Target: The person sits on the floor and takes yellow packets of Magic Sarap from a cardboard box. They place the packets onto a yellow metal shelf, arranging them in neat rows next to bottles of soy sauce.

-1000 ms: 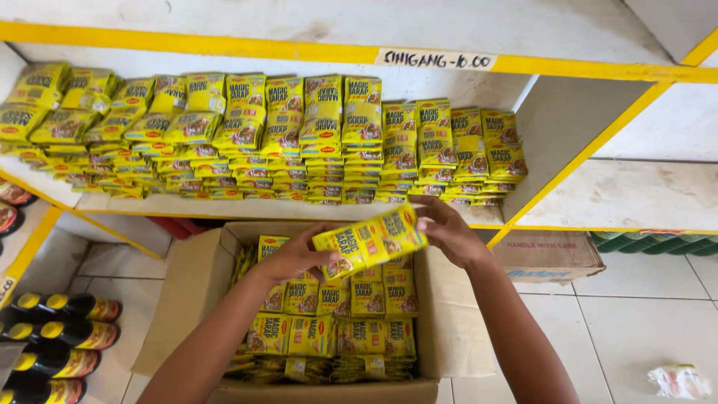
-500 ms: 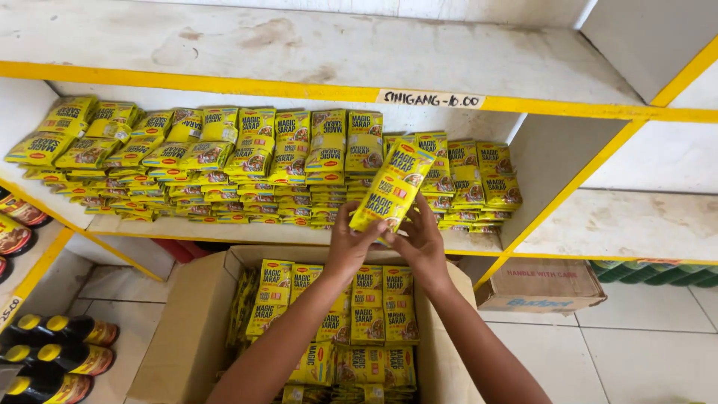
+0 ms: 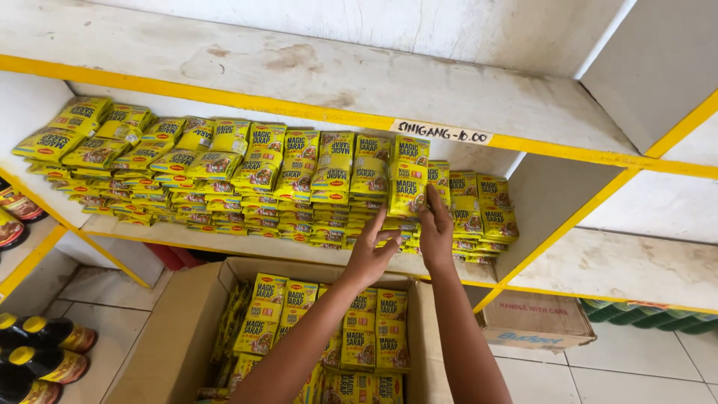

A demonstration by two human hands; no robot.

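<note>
- My left hand (image 3: 369,256) lies flat with fingers spread against the front of the stacked sachets (image 3: 224,176), gripping nothing.
- My right hand (image 3: 436,228) rests its fingers on the strip of sachets (image 3: 408,183); its grip is loose, fingertips pressing the strip's right edge rather than closing round it.
- That strip stands upright on top of the stack, near the right end of the row on the shelf (image 3: 149,233).
- The sachets are thin, glossy yellow foil packs, flat and rectangular, lying in overlapping layers.
- The shelf is white-painted board, scuffed and stained, edged with a yellow strip (image 3: 224,97) that carries a handwritten paper label (image 3: 441,133).
- Below my arms is an open brown cardboard box (image 3: 179,329), filled with more of the same sachets.
- The floor is white tile (image 3: 636,370); dark bottles with yellow caps (image 3: 37,352) lie at the left, and a closed carton (image 3: 538,322) sits at the right.
</note>
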